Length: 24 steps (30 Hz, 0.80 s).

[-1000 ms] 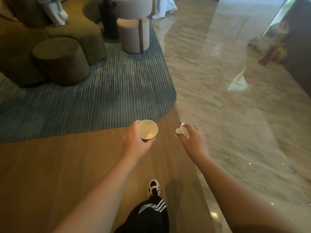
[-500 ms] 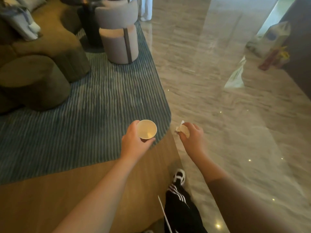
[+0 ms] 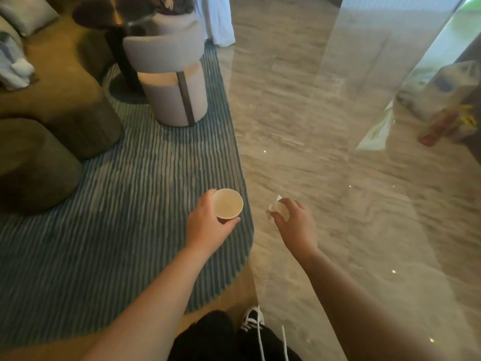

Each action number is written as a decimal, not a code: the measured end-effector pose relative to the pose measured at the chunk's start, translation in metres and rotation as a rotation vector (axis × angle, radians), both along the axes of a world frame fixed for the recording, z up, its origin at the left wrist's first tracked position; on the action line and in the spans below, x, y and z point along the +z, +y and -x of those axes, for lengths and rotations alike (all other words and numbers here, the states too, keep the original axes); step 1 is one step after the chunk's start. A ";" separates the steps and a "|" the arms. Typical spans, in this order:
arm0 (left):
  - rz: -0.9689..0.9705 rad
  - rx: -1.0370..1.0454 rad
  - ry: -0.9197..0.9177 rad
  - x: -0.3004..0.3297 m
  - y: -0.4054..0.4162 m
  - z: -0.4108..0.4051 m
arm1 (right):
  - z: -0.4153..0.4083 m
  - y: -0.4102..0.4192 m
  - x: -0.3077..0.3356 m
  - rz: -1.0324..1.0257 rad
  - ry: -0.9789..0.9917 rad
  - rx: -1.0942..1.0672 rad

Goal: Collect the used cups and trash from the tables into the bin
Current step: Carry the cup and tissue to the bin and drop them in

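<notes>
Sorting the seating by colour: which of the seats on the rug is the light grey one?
The round-backed chair near the rug's far edge, by the dark table. The two pouf-like seats to its left are olive-brown.

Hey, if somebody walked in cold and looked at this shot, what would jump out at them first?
Most likely the two outstretched hands at centre: the left hand grips a paper cup, open mouth up, over the striped blue-green rug, and the right hand pinches a crumpled white scrap over the glossy marble floor. Next, the pale round-backed chair at the rug's far edge.
</notes>
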<state>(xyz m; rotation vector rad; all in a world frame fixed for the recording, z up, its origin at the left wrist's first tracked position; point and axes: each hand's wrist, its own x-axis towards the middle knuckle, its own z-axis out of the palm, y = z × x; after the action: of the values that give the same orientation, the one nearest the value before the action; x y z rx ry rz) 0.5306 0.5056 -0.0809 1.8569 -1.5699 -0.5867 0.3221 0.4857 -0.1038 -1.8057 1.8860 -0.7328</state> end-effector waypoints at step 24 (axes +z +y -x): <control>0.042 0.051 -0.014 -0.001 -0.593 0.040 | 0.032 -0.611 0.018 -0.032 0.064 0.093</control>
<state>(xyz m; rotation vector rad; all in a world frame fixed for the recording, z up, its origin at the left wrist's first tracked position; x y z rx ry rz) 0.4909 -0.0875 -0.0815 1.8682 -1.5275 -0.5151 0.2903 -0.1255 -0.0859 -1.9031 1.8294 -0.6157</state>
